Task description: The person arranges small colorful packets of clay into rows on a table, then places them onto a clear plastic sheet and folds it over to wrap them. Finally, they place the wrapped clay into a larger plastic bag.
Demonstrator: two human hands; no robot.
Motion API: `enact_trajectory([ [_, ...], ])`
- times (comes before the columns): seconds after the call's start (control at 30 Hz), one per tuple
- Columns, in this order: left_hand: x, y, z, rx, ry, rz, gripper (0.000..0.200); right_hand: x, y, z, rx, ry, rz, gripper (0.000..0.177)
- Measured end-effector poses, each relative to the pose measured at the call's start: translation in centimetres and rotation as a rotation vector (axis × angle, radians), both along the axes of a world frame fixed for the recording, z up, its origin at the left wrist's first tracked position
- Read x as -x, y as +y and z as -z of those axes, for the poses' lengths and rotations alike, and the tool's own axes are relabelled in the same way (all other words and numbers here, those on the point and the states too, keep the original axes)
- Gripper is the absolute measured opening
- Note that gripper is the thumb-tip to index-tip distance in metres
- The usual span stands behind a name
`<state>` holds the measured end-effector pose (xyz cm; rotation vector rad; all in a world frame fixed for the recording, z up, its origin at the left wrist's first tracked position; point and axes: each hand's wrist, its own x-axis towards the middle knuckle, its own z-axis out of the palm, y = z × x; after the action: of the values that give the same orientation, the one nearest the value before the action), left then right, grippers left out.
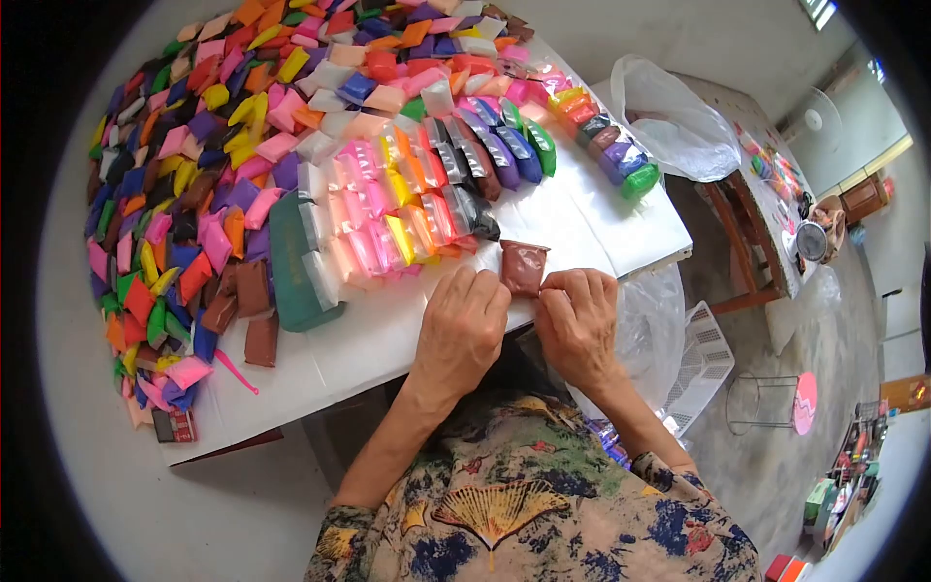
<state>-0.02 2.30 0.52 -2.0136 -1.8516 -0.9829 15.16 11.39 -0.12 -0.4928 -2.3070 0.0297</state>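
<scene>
The brown packet sits between your two hands, at the near edge of the white bench. It lies at one o'clock from your left hand and eleven o'clock from your right hand, with neither clearly nearer. It is almost square, its slightly longer axis running roughly twelve to six. Your right grip pinches its corner at about four o'clock; your left fingertips are tucked from view beside its lower left edge, so I cannot tell whether they pinch. Both your hands are knuckles-up, fingers curled, forearms reaching in from seven and five o'clock.
</scene>
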Motion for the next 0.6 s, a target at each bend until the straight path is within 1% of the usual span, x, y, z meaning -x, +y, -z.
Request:
enact_trajectory([
  [0.03, 0.0, -0.1, -0.2, 0.028, -0.005, -0.003, 0.014, 0.0, -0.1, -0.3, 0.042, -0.01, 0.017, 0.015],
  [0.1, -0.4, -0.1, 0.0, -0.028, 0.025, -0.029, 0.013, -0.1, -0.5, -0.8, 0.122, -0.029, 0.05, 0.014],
  [0.13, -0.6, -0.1, 0.3, -0.054, 0.038, -0.044, 0.013, -0.4, -0.7, -1.4, 0.206, -0.06, 0.057, 0.016],
  [0.23, -0.9, 0.2, 0.6, -0.179, 0.088, 0.006, 0.014, -0.3, -1.1, -2.7, 0.488, 0.019, 0.067, 0.023],
  [0.27, -1.1, 0.1, 1.0, -0.138, 0.093, 0.021, 0.015, -0.2, -1.0, -3.0, 0.49, 0.046, 0.062, 0.03],
  [0.37, -1.3, 0.2, 0.8, -0.159, 0.093, -0.007, 0.015, 0.1, -0.3, -4.2, 0.83, 0.013, 0.068, 0.031],
  [0.47, -1.1, 0.6, 0.2, -0.196, 0.067, 0.017, 0.015, 0.5, 0.8, -4.1, 0.972, 0.09, -0.032, 0.032],
  [0.57, -0.5, 1.1, -0.1, -0.215, 0.051, 0.06, 0.019, 1.2, 2.9, -3.1, 1.133, 0.211, -0.201, 0.032],
  [0.6, -0.4, 1.1, 0.0, -0.207, 0.032, 0.067, 0.021, 1.4, 3.5, -3.1, 1.099, 0.196, -0.216, 0.031],
])
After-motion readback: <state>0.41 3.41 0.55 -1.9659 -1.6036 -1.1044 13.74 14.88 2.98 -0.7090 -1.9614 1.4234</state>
